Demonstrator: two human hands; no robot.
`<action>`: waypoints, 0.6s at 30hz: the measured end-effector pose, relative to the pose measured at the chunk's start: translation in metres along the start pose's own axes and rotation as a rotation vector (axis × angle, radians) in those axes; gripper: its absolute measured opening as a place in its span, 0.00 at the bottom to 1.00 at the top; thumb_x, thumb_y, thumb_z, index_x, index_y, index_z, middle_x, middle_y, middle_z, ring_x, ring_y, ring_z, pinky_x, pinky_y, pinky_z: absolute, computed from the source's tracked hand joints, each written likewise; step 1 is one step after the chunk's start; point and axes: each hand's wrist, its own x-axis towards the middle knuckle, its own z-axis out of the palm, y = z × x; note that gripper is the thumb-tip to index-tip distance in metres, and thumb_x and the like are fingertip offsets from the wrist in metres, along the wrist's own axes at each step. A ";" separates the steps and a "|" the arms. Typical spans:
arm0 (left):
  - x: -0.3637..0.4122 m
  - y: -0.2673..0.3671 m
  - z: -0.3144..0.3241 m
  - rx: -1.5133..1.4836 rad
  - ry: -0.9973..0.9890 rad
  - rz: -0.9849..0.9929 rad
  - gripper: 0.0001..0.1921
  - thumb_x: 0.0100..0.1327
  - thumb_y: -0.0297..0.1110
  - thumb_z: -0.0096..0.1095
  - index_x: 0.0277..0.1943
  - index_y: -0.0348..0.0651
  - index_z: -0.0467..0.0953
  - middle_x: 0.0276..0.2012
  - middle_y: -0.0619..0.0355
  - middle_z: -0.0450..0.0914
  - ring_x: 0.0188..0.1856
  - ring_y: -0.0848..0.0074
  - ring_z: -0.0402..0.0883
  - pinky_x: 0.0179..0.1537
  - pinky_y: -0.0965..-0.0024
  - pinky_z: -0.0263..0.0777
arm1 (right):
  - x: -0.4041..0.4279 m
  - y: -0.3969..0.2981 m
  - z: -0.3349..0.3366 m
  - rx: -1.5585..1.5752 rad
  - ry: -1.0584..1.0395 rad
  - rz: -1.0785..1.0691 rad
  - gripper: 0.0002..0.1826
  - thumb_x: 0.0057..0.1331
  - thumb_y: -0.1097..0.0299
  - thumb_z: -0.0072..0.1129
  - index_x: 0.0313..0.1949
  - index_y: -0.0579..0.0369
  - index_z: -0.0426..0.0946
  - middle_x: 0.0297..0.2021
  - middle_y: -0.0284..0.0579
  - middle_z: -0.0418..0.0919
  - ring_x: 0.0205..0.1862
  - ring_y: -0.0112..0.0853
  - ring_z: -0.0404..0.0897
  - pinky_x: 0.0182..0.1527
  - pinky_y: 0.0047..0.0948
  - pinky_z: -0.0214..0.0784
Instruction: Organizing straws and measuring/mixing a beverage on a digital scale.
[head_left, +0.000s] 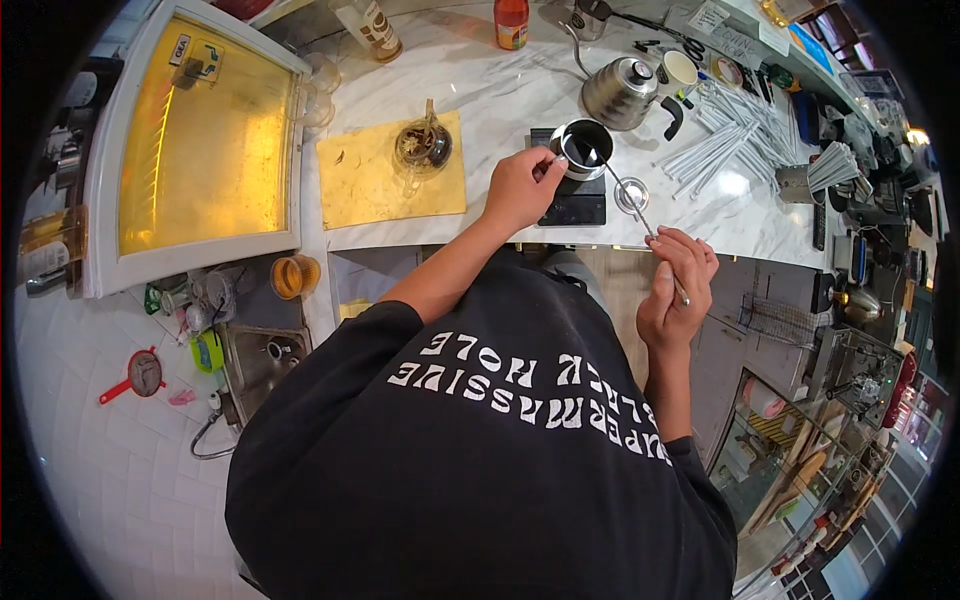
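My right hand grips a long thin metal bar spoon, whose far end reaches into a round metal pot with dark content. At the near left rim of that pot, the fingertips of my left hand are pinched together; whether they grip the rim or something small is hard to tell. The pot stands on a black digital scale. A small round metal lid lies to its right. A glass teapot with dark leaves sits on a yellow cloth to the left.
Behind the pot stands a steel gooseneck kettle. Wrapped straws lie heaped at the right, near a metal cup of straws. Bottles stand at the back. A white-framed door with a yellow panel and a steel sink are at the left.
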 end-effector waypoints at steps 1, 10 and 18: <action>0.000 0.000 0.000 0.002 0.006 0.009 0.15 0.74 0.42 0.69 0.42 0.36 0.85 0.30 0.51 0.87 0.32 0.71 0.84 0.39 0.66 0.77 | 0.000 0.001 0.000 -0.011 -0.006 -0.008 0.12 0.72 0.73 0.49 0.43 0.60 0.83 0.43 0.52 0.88 0.54 0.43 0.86 0.68 0.47 0.58; 0.000 0.000 0.000 0.007 0.002 0.003 0.14 0.74 0.41 0.68 0.42 0.36 0.85 0.30 0.51 0.87 0.33 0.71 0.85 0.40 0.66 0.77 | -0.001 0.003 0.001 0.031 0.024 -0.010 0.11 0.65 0.81 0.52 0.43 0.58 0.82 0.42 0.47 0.88 0.54 0.43 0.86 0.67 0.50 0.57; 0.001 -0.007 0.006 -0.043 0.074 0.095 0.14 0.72 0.42 0.70 0.40 0.38 0.85 0.26 0.52 0.84 0.26 0.68 0.81 0.32 0.64 0.73 | -0.001 0.003 0.001 0.032 0.028 -0.006 0.11 0.65 0.80 0.52 0.44 0.58 0.82 0.42 0.46 0.88 0.54 0.43 0.86 0.67 0.50 0.57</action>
